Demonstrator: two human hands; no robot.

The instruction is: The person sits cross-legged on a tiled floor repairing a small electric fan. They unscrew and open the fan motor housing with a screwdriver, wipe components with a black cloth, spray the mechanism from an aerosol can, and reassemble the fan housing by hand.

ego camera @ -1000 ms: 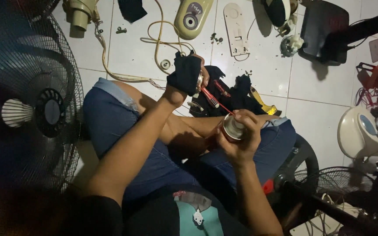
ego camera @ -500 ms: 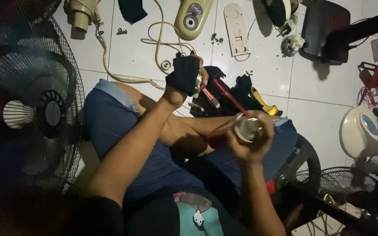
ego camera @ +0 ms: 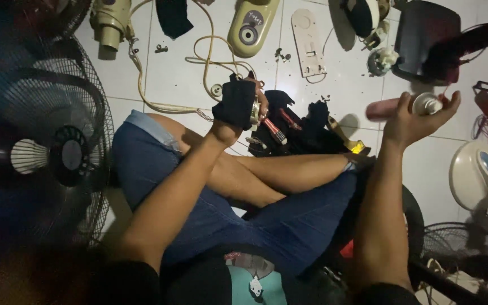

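I sit cross-legged on a tiled floor. My left hand (ego camera: 237,107) is out over my knee, closed on a black cloth (ego camera: 234,100) with a small metal part (ego camera: 253,110) showing at its edge. My right hand (ego camera: 416,120) is raised at the right and grips a small round silvery part (ego camera: 427,103) together with a red-handled tool (ego camera: 380,109) that sticks out to the left. Below my left hand, a red screwdriver (ego camera: 275,133) lies among dark tools (ego camera: 303,127) on the floor.
A standing fan with a wire grille (ego camera: 57,155) fills the left. At the back lie a beige motor housing (ego camera: 108,22), a looped cord (ego camera: 207,53), a beige control panel (ego camera: 252,25), a white plate (ego camera: 308,34) and a black box (ego camera: 425,39). A white fan base (ego camera: 478,175) sits right.
My right hand has swung from over my lap up and out to the right, carrying the round part and the red-handled tool. My left hand has stayed put with the cloth.
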